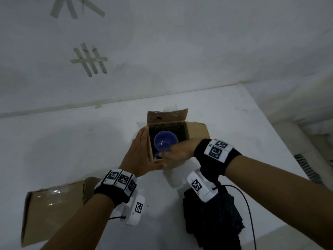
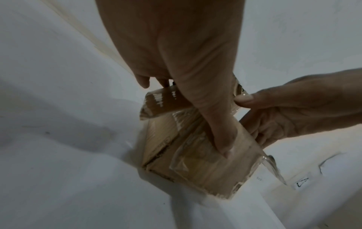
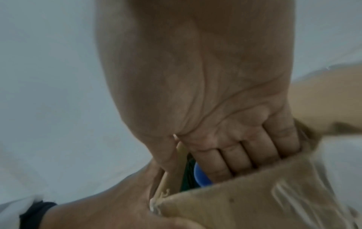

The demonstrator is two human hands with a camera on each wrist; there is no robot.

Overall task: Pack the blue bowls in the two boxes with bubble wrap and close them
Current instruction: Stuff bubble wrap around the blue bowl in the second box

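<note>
Left hand: the left hand [image 1: 139,154] lies flat against the near-left side of the open box [image 1: 187,131], fingers straight and together, thumb pressed along a taped flap; it presses and curls round nothing
Right hand: the right hand [image 1: 177,156] reaches in from the right over the box's near edge; its fingers [image 3: 252,156] hook over the cardboard rim, gripping that near flap
Blue bowl: a blue bowl [image 1: 165,142] sits inside the open box, hollow upward, just beyond the right hand's fingertips
Box flaps: the far flap stands up; the right flap leans outward
Second box: a closed box [image 1: 52,210] lies on the white table [image 1: 72,141] at near left, well apart
Dark cloth: a dark cloth [image 1: 212,219] lies at the near right, below the right wrist
</note>
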